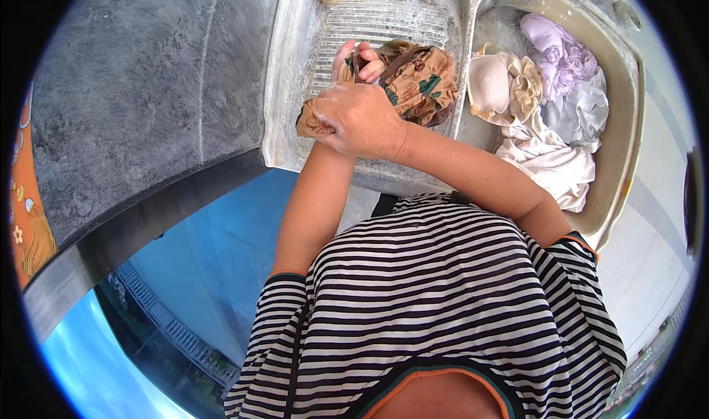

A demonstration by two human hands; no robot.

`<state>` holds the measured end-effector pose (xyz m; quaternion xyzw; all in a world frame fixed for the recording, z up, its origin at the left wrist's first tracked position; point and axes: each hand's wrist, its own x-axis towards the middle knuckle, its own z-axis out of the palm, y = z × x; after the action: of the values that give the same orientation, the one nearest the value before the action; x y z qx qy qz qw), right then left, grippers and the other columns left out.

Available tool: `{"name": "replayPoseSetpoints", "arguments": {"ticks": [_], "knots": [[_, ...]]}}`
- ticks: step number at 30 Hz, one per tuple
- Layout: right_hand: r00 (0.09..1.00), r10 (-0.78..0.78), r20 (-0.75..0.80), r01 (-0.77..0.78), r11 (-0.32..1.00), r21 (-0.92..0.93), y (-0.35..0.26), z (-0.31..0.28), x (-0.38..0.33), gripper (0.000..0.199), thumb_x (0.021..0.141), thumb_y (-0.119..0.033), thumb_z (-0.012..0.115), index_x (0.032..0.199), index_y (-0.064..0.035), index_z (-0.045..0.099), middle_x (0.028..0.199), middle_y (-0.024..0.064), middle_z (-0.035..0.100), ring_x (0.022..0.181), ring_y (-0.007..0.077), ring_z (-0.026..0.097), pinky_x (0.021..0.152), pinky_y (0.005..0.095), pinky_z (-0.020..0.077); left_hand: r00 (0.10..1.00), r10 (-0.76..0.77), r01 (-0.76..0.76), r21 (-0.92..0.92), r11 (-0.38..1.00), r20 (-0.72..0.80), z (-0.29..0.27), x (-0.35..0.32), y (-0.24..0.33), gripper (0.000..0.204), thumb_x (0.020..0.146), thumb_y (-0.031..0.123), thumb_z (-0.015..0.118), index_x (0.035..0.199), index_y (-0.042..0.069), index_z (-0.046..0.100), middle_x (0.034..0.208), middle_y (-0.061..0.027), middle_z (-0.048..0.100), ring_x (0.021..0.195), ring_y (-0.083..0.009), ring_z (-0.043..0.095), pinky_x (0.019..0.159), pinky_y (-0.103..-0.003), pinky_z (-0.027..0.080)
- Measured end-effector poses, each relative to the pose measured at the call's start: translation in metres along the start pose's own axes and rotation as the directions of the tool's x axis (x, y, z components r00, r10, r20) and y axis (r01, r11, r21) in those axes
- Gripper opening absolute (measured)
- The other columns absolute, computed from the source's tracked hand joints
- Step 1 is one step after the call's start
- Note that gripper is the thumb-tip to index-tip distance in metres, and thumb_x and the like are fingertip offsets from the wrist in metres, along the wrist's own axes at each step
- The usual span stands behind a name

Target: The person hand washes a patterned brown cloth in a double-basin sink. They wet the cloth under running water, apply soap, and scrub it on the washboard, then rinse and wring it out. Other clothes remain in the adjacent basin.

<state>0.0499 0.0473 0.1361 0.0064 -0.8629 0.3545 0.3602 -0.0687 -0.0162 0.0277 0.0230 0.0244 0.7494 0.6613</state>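
Both grips, right hand [360, 118] and left hand [358, 59], clamp, seemingly, soapy patterned cloth [417, 79] on ribbed washboard [384, 24].

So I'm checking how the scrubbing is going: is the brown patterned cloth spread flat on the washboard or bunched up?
Bunched up. The brown patterned cloth sits crumpled on the ribbed washboard, gripped by the soapy right hand and left hand.

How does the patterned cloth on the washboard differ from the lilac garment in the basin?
The patterned cloth is tan-brown with dark green figures; the lilac garment is plain pale purple. The cloth lies on the ribbed washboard, gripped by both soapy hands, left hand and right hand; the lilac garment sits untouched in the basin beside other laundry. Both are bunched up.
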Motion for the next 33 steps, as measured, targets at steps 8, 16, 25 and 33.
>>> {"name": "replayPoseSetpoints", "arguments": {"ticks": [8,16,25,33], "knots": [[0.965,0.255,0.059,-0.181,0.812,-0.555,0.168,-0.038,0.011,0.040,0.092,-0.044,0.068,0.103,-0.0053,0.068,0.114,0.0140,0.066,0.103,0.0345,0.062,0.088,0.0455,0.0514,0.521,0.549,-0.121,0.581,0.805,-0.653,0.118,0.038,-0.049,0.058,0.101,0.043,0.058,0.138,0.000,0.046,0.132,-0.0168,0.059,0.115,-0.0328,0.064,0.099,-0.053,0.053],[0.916,0.263,0.304,-0.142,0.919,-0.367,0.122,-0.047,-0.062,0.023,0.095,-0.027,0.066,0.103,-0.0056,0.069,0.105,0.0108,0.069,0.101,0.0321,0.065,0.095,0.0461,0.0477,0.447,0.714,-0.114,0.757,0.644,-0.540,0.099,0.037,-0.010,0.058,0.097,0.036,0.069,0.137,0.001,0.047,0.125,-0.0171,0.059,0.117,-0.0270,0.059,0.103,-0.047,0.050],[0.834,0.531,-0.148,-0.459,0.818,0.347,0.068,-0.109,0.032,0.025,0.102,-0.027,0.060,0.096,-0.0023,0.061,0.081,0.0007,0.058,0.079,0.0110,0.053,0.075,0.0289,0.0470,0.906,0.419,0.298,0.786,-0.541,-0.056,0.100,-0.008,-0.011,0.041,0.079,0.023,0.084,0.112,0.003,0.072,0.114,-0.0009,0.058,0.103,-0.0176,0.061,0.096,-0.033,0.049],[0.940,0.171,0.296,-0.210,0.972,0.103,0.141,-0.100,0.001,0.024,0.088,-0.028,0.078,0.087,-0.0080,0.065,0.084,-0.0050,0.061,0.081,0.0111,0.060,0.073,0.0362,0.0506,0.752,0.627,-0.379,0.645,0.664,-0.203,0.113,-0.024,0.024,0.051,0.086,0.022,0.055,0.127,-0.007,0.060,0.125,-0.0168,0.066,0.114,-0.0299,0.063,0.104,-0.044,0.048]]}}
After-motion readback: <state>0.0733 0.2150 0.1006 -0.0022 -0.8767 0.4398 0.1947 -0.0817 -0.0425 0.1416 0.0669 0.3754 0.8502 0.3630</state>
